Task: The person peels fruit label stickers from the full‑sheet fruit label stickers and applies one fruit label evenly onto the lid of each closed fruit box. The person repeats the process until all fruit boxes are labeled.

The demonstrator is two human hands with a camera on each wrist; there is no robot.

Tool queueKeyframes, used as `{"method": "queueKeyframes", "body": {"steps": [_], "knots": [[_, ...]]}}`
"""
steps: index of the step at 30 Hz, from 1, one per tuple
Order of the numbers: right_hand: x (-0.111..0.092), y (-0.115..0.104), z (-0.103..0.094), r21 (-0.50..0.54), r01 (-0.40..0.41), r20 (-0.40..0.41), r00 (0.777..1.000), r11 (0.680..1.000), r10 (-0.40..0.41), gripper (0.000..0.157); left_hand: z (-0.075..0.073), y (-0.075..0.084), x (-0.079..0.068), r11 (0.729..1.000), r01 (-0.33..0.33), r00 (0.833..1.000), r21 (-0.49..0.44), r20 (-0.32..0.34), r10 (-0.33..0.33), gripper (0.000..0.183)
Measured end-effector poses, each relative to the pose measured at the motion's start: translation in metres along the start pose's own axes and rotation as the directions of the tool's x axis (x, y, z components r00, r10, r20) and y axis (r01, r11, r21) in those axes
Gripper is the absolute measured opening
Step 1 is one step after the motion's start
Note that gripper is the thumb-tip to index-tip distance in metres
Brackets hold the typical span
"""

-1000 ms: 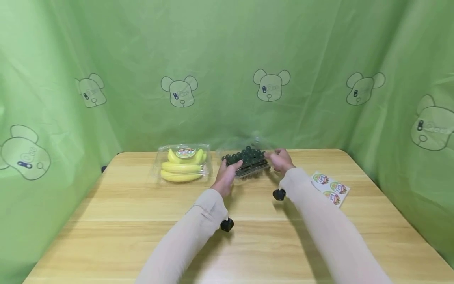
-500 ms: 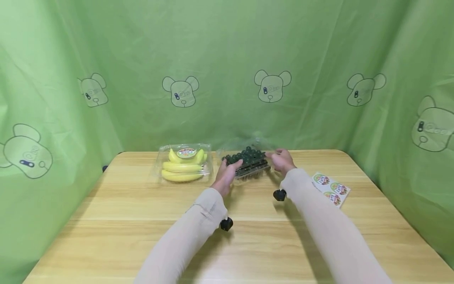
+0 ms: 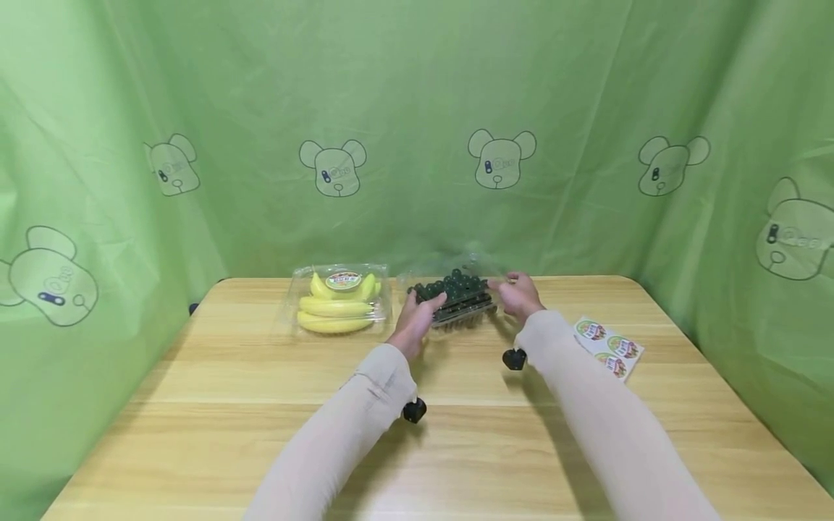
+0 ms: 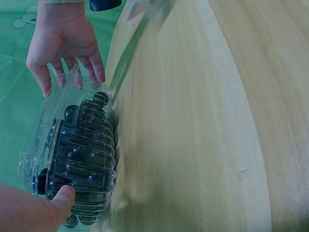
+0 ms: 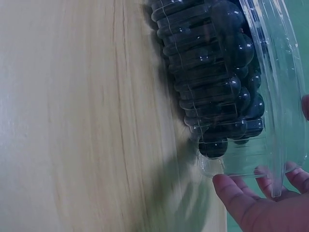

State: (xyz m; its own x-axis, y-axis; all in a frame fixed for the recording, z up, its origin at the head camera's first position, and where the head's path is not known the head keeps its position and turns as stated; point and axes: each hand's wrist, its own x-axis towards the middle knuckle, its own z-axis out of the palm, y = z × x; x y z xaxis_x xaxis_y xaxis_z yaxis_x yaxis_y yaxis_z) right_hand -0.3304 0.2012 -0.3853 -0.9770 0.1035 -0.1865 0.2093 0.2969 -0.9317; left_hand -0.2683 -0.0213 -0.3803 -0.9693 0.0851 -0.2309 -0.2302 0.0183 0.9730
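Note:
A clear plastic clamshell box [image 3: 464, 312] of dark grapes [image 3: 456, 284] sits near the table's back edge, its front turned slightly askew. My left hand [image 3: 414, 320] grips its left end, the thumb [image 4: 65, 195] lying along the front wall and the other fingers hidden. At the opposite end my right hand [image 3: 517, 295] holds the corner, with fingers curled round the plastic rim [image 5: 276, 166]. Ribbed side walls show in both wrist views, grapes pressed close behind them. The transparent lid [image 4: 34, 145] rises along the far side of the tray.
Left of the grapes stands another clear box of bananas [image 3: 335, 309], with a round label [image 3: 343, 281] on its lid. A white sheet of round fruit stickers [image 3: 609, 349] lies right, partly behind my right sleeve. Green curtain [image 3: 417, 108] encloses the wooden table [image 3: 195, 434].
Hardly anything differs: both hands keep the same hold on the grape box. The whole head view shifts slightly.

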Motion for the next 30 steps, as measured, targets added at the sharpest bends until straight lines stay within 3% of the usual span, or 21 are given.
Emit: {"method": "queueKeyframes", "body": {"steps": [19,24,30], "knots": [[-0.001,0.001,-0.005,0.003,0.037,-0.006,0.999,0.999,-0.037,0.077,-0.002,0.001,-0.001,0.999,-0.028,1.000,0.017,-0.001,0.028,0.093],[0.006,0.008,-0.006,-0.052,0.071,-0.044,0.996,0.996,-0.074,0.079,-0.002,0.000,0.000,0.999,-0.032,0.999,0.043,-0.024,0.033,0.091],[-0.005,0.001,-0.005,-0.084,0.089,-0.058,0.994,0.992,-0.094,0.077,0.000,0.002,0.000,0.997,-0.036,0.997,0.073,-0.069,0.041,0.086]]}}
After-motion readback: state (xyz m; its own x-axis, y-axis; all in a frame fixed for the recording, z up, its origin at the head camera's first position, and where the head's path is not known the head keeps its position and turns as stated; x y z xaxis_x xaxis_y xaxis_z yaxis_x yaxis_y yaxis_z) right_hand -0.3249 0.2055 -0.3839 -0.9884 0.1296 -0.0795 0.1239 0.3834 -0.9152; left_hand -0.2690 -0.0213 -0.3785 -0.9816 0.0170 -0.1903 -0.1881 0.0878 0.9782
